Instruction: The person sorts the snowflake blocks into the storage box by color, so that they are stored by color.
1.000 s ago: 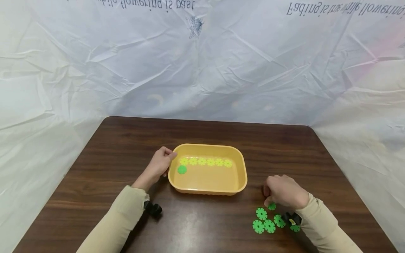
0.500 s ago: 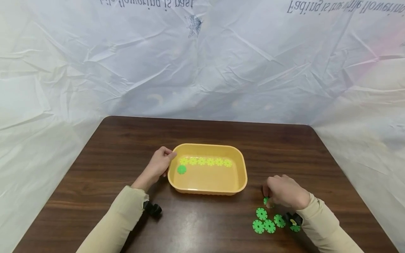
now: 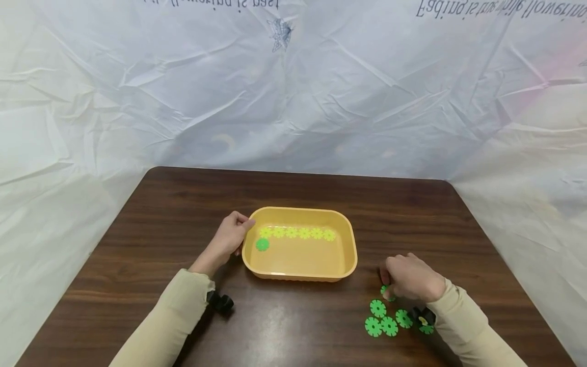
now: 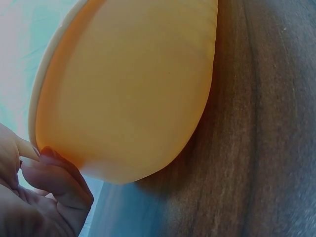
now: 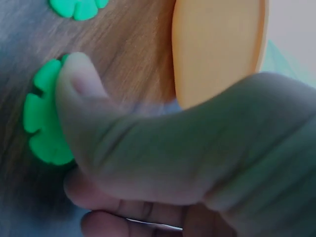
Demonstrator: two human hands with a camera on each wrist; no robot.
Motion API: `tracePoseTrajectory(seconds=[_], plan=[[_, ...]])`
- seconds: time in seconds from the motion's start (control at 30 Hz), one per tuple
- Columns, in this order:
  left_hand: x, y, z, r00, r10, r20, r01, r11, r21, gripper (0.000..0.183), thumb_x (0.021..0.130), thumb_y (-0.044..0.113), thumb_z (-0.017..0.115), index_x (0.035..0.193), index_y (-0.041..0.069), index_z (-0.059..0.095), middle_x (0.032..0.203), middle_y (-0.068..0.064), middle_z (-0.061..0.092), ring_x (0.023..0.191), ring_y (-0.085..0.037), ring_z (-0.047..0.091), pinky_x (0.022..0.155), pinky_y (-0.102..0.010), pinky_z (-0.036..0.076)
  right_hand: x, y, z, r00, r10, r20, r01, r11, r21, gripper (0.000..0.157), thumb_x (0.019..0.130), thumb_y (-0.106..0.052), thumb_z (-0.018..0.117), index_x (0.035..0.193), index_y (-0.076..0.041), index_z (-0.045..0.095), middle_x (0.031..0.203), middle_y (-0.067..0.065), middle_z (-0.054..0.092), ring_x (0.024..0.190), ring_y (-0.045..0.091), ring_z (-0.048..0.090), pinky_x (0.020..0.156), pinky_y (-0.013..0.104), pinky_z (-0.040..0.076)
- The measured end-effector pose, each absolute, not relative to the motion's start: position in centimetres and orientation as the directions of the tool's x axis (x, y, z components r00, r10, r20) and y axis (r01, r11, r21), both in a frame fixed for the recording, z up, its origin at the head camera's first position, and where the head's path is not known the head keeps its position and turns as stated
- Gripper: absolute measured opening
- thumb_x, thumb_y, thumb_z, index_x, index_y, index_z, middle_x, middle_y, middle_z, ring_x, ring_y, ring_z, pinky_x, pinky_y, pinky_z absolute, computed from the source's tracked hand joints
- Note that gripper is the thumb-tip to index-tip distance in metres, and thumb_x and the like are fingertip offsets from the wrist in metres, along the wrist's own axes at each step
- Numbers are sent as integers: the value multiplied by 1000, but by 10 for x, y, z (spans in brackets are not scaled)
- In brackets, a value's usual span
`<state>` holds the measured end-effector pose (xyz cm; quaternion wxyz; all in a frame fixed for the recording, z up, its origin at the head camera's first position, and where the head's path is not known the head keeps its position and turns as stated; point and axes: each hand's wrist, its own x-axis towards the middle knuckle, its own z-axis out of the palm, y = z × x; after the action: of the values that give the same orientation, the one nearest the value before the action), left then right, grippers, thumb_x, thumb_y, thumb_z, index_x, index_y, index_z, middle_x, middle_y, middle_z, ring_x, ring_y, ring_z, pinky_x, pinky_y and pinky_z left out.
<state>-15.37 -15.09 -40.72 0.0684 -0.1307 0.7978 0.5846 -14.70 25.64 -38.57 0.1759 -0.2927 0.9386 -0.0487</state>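
A yellow plastic tray (image 3: 300,278) stands on the dark wooden table. My left hand (image 3: 229,235) grips its left end, thumb over the rim and fingers curled against the outside. A row of several yellow flower-shaped discs (image 3: 291,232) lies along the far side inside it, with one green notched disc (image 3: 262,244) below the row's left end. To the right of the tray, my right hand (image 3: 412,278) holds another green notched disc (image 5: 44,118) at the table surface. Its thumb lies across the disc and a curled finger is at the edge; part of the disc is hidden.
Several loose green notched discs (image 3: 389,326) lie near the right hand, some partly under the wrist. A camera is strapped to each wrist. The table (image 3: 293,326) meets a hanging pale printed sheet (image 3: 293,102) behind.
My right thumb has slid the green disc slightly away from the loose discs, toward the fingers. My left hand keeps its grip on the tray. The whole view has shifted slightly.
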Motion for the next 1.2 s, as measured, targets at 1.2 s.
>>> tracePoseTrajectory(seconds=[1.2], plan=[[-155,-150,-407,-952,-137,-275,-304,290,907,27,102,23,51,113,-1,48,79,-11,49,41,-14,40,38,-26,37,-157,264,-379,-736,-611,-293,-465,770,-437,23,82,-18,79,74,-17,57,64,-10,55,52,3,42,47,22,38]])
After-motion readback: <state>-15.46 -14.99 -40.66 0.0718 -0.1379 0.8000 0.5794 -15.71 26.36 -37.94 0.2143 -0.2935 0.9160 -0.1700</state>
